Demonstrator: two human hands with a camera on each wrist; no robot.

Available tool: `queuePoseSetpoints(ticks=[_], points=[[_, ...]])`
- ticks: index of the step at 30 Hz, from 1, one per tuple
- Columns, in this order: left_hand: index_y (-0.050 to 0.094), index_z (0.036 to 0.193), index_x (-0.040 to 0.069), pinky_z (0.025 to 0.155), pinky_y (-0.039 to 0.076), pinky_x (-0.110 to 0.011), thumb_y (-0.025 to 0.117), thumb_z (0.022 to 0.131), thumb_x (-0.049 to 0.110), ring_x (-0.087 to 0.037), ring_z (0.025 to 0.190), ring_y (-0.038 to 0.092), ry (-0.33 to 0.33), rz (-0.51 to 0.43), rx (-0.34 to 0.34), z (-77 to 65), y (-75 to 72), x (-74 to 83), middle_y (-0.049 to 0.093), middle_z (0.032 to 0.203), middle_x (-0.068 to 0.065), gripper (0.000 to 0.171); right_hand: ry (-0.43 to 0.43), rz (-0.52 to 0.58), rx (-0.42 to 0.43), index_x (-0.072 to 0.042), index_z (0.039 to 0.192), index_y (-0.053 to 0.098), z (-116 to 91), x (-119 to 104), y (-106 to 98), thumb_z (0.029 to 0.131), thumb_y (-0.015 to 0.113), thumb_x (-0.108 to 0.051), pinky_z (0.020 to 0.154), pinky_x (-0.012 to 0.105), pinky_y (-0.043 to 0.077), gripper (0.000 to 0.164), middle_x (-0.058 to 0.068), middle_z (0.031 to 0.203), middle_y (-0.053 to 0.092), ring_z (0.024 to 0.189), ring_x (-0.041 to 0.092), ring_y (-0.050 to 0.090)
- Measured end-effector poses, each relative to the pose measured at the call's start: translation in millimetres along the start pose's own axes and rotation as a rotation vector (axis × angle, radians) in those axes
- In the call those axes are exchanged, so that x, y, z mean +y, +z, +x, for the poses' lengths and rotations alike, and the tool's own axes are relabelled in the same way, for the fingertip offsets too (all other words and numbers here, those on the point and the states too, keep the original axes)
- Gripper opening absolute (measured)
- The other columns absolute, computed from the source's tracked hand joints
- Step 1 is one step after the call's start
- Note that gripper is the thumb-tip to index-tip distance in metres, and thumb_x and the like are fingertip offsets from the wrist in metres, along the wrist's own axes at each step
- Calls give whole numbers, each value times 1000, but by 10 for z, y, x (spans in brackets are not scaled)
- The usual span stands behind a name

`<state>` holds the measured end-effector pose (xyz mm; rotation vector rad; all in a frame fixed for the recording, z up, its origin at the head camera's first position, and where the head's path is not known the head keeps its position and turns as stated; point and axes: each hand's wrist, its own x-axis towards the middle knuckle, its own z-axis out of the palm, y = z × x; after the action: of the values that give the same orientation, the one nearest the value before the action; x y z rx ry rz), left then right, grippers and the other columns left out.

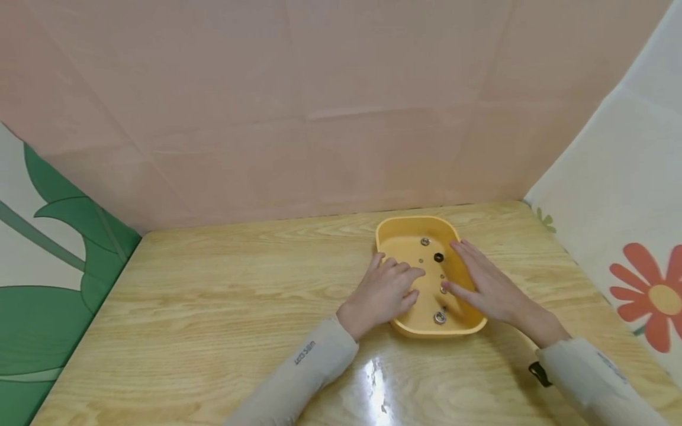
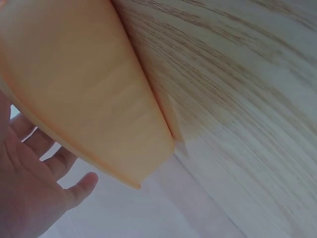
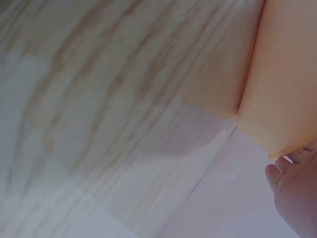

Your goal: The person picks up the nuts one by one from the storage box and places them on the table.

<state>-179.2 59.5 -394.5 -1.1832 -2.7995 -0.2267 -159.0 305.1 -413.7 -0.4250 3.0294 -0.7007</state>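
Note:
A yellow rectangular tray point(image 1: 437, 333) with rounded corners sits on the table. Inside it lie a black ring point(image 1: 438, 257), a shiny metal ring-shaped part point(image 1: 439, 318), another metal ring-shaped part point(image 1: 425, 241) and several tiny pieces. My left hand point(image 1: 379, 293) is over the tray's left rim, its fingers loosely bent and holding nothing visible. At the right rim, my right hand point(image 1: 492, 291) has its fingers extended and its thumb reaching over the inside. Both wrist views show the tray's outer wall point(image 2: 94, 99) with fingers above it; whether they touch the rim, I cannot tell.
The wood-grain table point(image 1: 213, 296) extends left of the tray. A plain pinkish cloth point(image 1: 319, 118) hangs behind, with a leaf-patterned sheet point(image 1: 42, 266) on the left and a flower-patterned one point(image 1: 613, 177) on the right. A small black object point(image 1: 540, 374) shows by the right sleeve.

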Motion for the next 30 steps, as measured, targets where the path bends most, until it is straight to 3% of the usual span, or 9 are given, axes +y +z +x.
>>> queuePoseSetpoints(ticks=[30], points=[[64,129,32,118,27,-53,67,94,29,-13,111,62,-22,-18,-117,174,68,53,69,124,11,35,-50,27,-12,-3,157,20,-5,56,-21,94,65,-40,112,70,21,86,23,164,18,151,45,14]])
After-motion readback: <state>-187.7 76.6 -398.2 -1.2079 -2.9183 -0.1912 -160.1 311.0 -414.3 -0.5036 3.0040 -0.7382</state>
